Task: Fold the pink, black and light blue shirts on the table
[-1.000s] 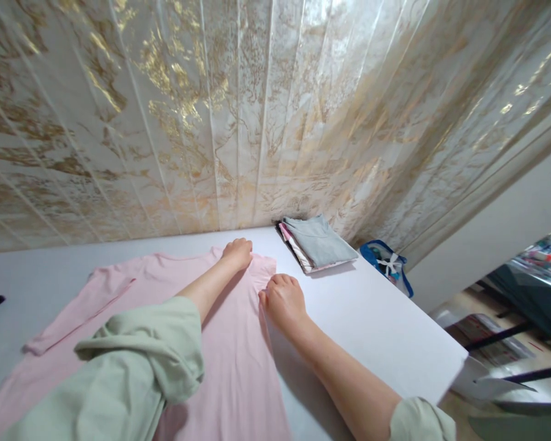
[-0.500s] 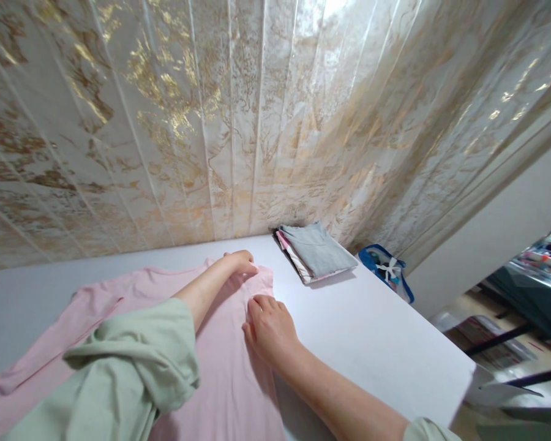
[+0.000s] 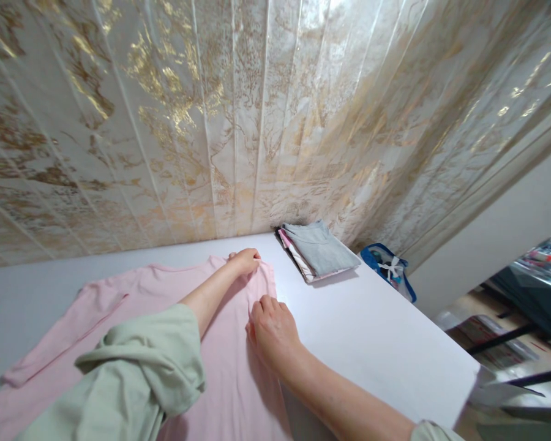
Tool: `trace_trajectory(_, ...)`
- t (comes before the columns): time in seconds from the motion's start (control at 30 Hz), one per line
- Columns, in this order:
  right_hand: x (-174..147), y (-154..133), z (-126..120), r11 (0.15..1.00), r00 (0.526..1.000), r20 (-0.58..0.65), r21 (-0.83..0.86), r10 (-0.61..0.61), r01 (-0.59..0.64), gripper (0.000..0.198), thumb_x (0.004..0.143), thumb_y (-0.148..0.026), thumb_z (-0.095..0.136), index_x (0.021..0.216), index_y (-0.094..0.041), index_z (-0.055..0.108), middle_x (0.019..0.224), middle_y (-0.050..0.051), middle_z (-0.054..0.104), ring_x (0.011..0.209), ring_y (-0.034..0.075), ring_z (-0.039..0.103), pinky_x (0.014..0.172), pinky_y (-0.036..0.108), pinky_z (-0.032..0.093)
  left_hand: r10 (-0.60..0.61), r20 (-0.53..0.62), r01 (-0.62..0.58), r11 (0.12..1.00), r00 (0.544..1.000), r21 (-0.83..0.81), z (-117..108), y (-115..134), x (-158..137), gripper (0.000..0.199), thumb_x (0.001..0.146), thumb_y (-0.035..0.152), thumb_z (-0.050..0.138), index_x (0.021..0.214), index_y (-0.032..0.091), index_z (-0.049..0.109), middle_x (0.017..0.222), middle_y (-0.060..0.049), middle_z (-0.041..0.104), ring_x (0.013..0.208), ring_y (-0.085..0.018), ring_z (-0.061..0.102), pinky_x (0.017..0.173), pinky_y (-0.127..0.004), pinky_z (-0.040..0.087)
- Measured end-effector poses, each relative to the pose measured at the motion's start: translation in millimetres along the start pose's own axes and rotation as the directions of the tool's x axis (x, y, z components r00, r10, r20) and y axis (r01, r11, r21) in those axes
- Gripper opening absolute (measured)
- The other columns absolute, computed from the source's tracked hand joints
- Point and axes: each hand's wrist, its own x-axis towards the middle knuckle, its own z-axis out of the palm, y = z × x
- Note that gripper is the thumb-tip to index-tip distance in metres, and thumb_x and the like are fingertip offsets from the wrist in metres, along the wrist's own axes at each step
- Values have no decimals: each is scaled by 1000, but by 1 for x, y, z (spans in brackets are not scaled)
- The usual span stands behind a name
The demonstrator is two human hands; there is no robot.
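A pink long-sleeved shirt (image 3: 224, 367) lies spread over the white table (image 3: 371, 343), one sleeve folded inward on the left. My left hand (image 3: 245, 262) is closed on the shirt's fabric near its top right corner, fingers pinching the cloth. Lower down, at the shirt's right edge, my right hand (image 3: 272, 324) has curled fingers gripping the same fabric. Part of the shirt is hidden under my left forearm and its rolled green sleeve.
Toward the back of the table sits a stack of folded clothes (image 3: 321, 248), grey on top. A blue-edged clear bag (image 3: 390, 269) stands past the table's right edge. Behind hangs a gold-patterned curtain (image 3: 239, 122). A dark table (image 3: 532, 294) is at far right.
Both hands have shifted only slightly, staying on the shirt's right side. The fingers of my left hand have closed more on the cloth, and the shirt has moved a little to the right.
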Motion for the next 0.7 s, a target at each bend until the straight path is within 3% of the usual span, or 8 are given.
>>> trace_trajectory(0.1,1,1,4,1000,1000,-26,-3,4,-4,18,87,-25,58,100,-14,62,100,11,60,93,27,56,77,38,44,27,91,-29,999,996,21,-4,11,10,16,71,37,63,80,24,69,81,-1,74,86,-23,66,94,-40,40)
trace_trajectory(0.2,1,2,10,1000,999,-54,-2,0,0,17,86,-25,60,99,-14,62,98,12,60,92,26,56,76,37,44,64,96,-67,997,993,35,-1,20,14,14,67,34,68,75,23,67,82,-2,74,88,-25,66,99,-45,35)
trace_trajectory(0.33,1,3,14,1000,996,-83,-1,-13,13,16,86,-25,60,99,-15,61,97,10,59,91,25,55,76,37,44,119,-10,-119,993,993,20,9,22,10,10,77,29,60,85,25,64,97,-1,74,99,-22,63,101,-42,33)
trace_trajectory(0.47,1,4,16,1000,995,-94,1,-22,22,16,86,-26,61,98,-14,61,97,10,59,91,25,55,75,36,45,135,-114,-138,990,984,-22,15,19,3,13,85,26,49,93,26,60,98,1,72,97,-18,63,94,-36,38)
trace_trajectory(0.6,0,3,17,1000,995,-96,-4,-29,29,17,87,-27,61,99,-14,61,98,11,59,92,26,55,75,36,45,159,-207,-170,985,965,-39,9,23,-9,21,84,20,52,103,27,59,108,0,69,106,-20,59,98,-37,37)
trace_trajectory(0.7,0,1,11,1000,996,-80,6,-25,26,20,87,-29,61,100,-14,62,99,11,60,94,26,56,76,36,45,158,-308,-180,983,938,-43,3,26,-35,24,89,20,47,111,25,55,120,-5,62,116,-21,52,102,-38,35)
